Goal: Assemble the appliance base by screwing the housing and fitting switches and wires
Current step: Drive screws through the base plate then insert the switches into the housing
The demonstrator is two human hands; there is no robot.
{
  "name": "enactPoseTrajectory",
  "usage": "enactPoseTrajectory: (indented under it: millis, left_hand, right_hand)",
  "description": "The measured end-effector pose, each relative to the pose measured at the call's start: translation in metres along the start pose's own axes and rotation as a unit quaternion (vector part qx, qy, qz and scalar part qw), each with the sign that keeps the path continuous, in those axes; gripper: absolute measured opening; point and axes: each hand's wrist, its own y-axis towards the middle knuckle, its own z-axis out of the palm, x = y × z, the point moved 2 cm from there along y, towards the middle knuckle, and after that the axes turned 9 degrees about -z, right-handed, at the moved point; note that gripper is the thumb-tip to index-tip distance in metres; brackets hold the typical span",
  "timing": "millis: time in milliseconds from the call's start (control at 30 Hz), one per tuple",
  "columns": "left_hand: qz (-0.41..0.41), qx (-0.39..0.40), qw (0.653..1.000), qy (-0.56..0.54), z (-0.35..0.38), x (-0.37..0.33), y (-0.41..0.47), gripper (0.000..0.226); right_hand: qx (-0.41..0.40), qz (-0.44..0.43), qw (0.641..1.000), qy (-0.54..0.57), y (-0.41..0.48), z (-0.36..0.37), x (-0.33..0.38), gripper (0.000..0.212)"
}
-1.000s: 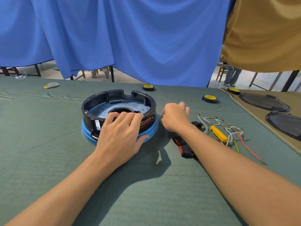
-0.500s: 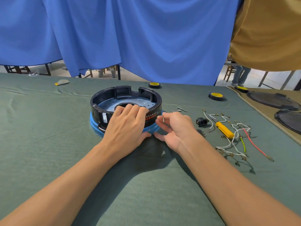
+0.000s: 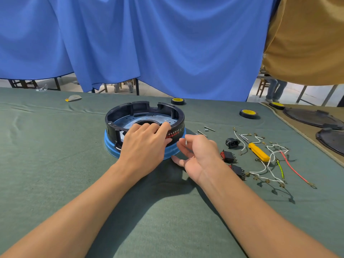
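Observation:
A round black housing with a metal plate inside sits on a blue base ring on the green cloth. My left hand grips its near rim, fingers curled over the edge. Just right of the housing, my right hand pinches a small silver screw upright between thumb and fingertips. Two more screws lie on the cloth behind it. A black socket, two black rocker switches, a yellow-handled screwdriver and several white, red and green wires lie to the right.
Two rolls of black tape with yellow cores lie at the back. Black round covers rest on a brown mat at the far right. A small grey object lies far left. Blue curtain hangs behind the table.
My right hand left the parts pile and came toward the housing, now pinching a screw. The switches it covered are now visible. My left hand stays on the rim.

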Motion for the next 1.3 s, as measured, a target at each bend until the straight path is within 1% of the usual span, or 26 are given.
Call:
enactPoseTrajectory:
  millis: [67,133,200,233,267,333,367,433,533,700,833,1033,1233,1300]
  left_hand:
    - [0.002,0.006,1.000,-0.001,0.000,0.001,0.001,0.024]
    - [0.013,0.040,0.999,-0.007,-0.001,0.003,0.005,0.028]
    - [0.043,0.083,0.996,-0.009,-0.001,0.010,0.013,0.032]
    - [0.059,0.115,0.992,-0.008,-0.002,0.014,0.019,0.037]
    - [0.061,0.164,0.984,-0.012,-0.003,0.019,0.025,0.043]
    - [0.036,0.290,0.956,-0.040,-0.003,0.029,0.035,0.055]
    - [0.022,0.338,0.939,-0.055,-0.002,0.034,0.037,0.063]
    - [0.022,0.383,0.922,-0.054,0.001,0.040,0.042,0.078]
    - [0.040,0.394,0.918,-0.033,0.004,0.045,0.046,0.086]
    - [0.052,0.369,0.927,-0.034,0.008,0.049,0.046,0.073]
    - [0.043,0.362,0.930,-0.051,0.007,0.051,0.044,0.067]
    - [0.031,0.364,0.929,-0.056,-0.001,0.052,0.038,0.066]
    - [0.014,0.376,0.923,-0.080,-0.017,0.050,0.037,0.068]
    - [0.015,0.374,0.924,-0.086,-0.020,0.047,0.038,0.069]
  right_hand:
    - [0.000,0.001,1.000,0.010,-0.001,0.002,-0.002,0.013]
    - [-0.002,-0.001,1.000,0.016,-0.001,0.002,-0.004,0.013]
    - [-0.001,0.003,1.000,0.019,-0.001,0.001,-0.004,0.014]
    - [0.001,0.005,1.000,0.023,-0.001,0.000,-0.003,0.015]
    - [0.002,0.006,1.000,0.028,-0.001,-0.001,-0.003,0.016]
    - [0.001,0.010,0.999,0.032,-0.002,-0.002,-0.002,0.017]
    - [0.001,0.011,0.999,0.030,-0.003,-0.003,-0.002,0.016]
    - [0.000,0.015,0.999,0.029,-0.004,-0.003,-0.001,0.015]
    - [-0.001,0.016,0.999,0.028,-0.003,-0.004,-0.002,0.016]
    - [0.002,0.014,0.999,0.034,-0.003,-0.003,-0.003,0.015]
    - [0.000,0.012,0.999,0.039,-0.007,-0.002,-0.003,0.016]
    - [-0.013,0.015,0.999,0.048,-0.011,-0.002,0.000,0.018]
    - [-0.026,0.009,1.000,0.008,-0.015,0.004,0.001,0.014]
    - [-0.023,0.004,1.000,0.011,-0.016,0.004,0.000,0.013]
